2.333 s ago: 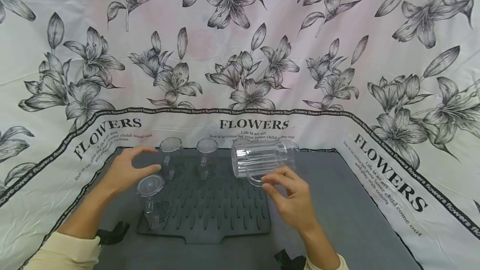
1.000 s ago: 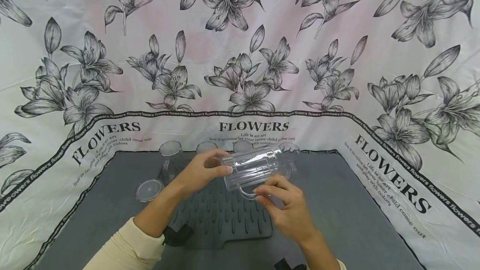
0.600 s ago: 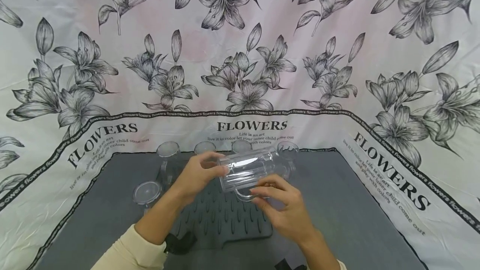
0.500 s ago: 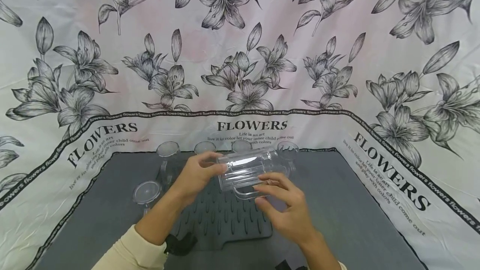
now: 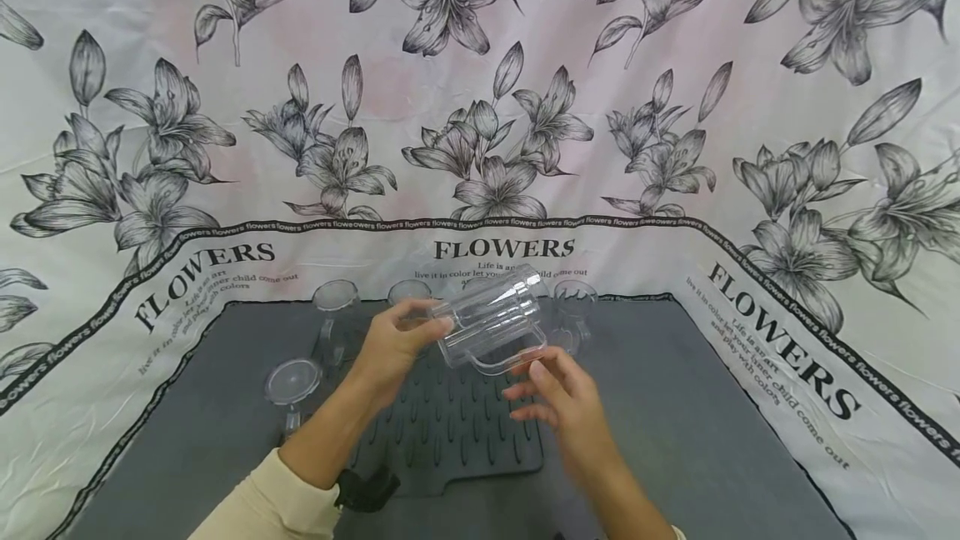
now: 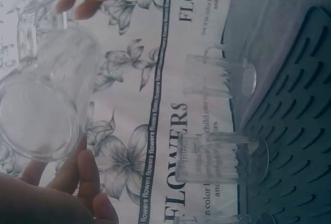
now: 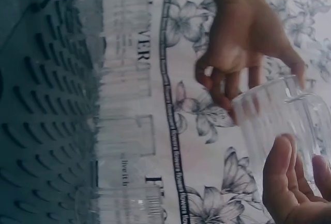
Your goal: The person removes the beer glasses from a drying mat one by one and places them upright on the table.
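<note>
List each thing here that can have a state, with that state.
Held mug: tilted, raised above mat
Front-left mug: standing
Back-row mugs: standing
Ridged mat: lying flat
Left hand: gripping held mug
Right hand: at held mug, grip unclear
Flowered cloth: hanging

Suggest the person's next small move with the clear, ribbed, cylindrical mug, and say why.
I would probably close the right hand around the curved, transparent handle of the clear, ribbed mug. The mug is tilted and raised off the dark grey, ridged mat; the left hand holds one end, while the right hand, at the handle, shows no clearly firm grip.
</note>
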Demonstrator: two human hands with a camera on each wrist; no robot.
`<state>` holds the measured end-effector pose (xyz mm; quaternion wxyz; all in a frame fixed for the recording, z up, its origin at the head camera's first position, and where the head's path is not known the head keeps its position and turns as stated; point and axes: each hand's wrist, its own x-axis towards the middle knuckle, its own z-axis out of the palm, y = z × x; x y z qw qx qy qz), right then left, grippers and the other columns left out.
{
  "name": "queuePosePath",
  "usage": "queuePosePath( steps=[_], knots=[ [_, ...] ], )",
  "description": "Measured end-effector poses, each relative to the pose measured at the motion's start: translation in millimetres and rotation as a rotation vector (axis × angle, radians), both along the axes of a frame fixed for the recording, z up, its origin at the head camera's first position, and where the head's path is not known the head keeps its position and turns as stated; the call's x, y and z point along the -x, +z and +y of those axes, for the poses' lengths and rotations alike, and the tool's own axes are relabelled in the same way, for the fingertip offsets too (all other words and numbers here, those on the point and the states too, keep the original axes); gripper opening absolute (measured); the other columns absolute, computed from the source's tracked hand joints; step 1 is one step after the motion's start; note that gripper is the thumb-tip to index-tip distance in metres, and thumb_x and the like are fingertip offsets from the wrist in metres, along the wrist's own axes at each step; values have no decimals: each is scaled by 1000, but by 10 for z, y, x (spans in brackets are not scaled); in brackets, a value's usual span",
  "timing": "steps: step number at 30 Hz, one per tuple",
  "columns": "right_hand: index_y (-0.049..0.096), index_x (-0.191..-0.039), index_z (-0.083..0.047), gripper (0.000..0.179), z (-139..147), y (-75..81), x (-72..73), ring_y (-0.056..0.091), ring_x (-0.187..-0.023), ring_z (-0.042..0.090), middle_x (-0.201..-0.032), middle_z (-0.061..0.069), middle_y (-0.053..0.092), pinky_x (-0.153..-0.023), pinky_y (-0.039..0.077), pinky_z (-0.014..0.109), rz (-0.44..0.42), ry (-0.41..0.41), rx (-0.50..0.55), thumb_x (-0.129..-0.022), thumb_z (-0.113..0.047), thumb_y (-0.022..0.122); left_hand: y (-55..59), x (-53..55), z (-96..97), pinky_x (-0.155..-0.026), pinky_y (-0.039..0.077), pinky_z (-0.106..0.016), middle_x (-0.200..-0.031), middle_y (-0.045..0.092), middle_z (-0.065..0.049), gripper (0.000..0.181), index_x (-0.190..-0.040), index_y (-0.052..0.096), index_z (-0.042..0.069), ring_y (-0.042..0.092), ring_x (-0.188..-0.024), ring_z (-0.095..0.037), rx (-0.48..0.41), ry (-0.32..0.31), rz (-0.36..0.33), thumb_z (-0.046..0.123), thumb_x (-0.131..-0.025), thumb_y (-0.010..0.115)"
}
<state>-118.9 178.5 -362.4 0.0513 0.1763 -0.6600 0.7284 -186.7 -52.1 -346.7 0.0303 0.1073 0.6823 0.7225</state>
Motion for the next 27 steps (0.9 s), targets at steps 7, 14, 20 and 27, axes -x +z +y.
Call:
queuePosePath(
  steps=[7, 14, 20, 27],
  knots=[
    [38, -118, 3, 21, 124, 158, 41, 66, -83, 30, -106, 22, 56, -64, 56, 47, -1, 201, 112, -103, -12, 42, -60, -29, 2, -95, 37, -54, -129, 52, -18, 52, -131, 52, 5, 48, -118, -32, 63, -107, 25, 15, -85, 75],
    [42, -117, -1, 24, 209, 248, 70, 64, -93, 36, -107, 19, 59, -75, 53, 54, -126, 352, 200, -107, -21, 34, -101, -30, -39, -88, 43, -47, -138, 46, -16, 56, -129, 50, 5, 44, -123, -34, 134, -161, 99, 14, -82, 79],
    [59, -103, -7, 33, 263, 297, 87, 63, -98, 38, -104, 15, 63, -83, 48, 58, -267, 403, 235, -107, -32, 36, -127, -33, -56, -96, 33, -50, -139, 50, -9, 59, -130, 50, 9, 37, -129, -29, 197, -180, 169, 16, -81, 80],
    [61, -96, -8, 30, 275, 291, 97, 65, -97, 36, -101, 11, 65, -86, 48, 54, -223, 398, 170, -107, -24, 38, -162, -35, -45, -95, 31, -49, -136, 54, -3, 61, -132, 48, 10, 38, -127, -23, 214, -209, 216, 14, -81, 80]
  ],
)
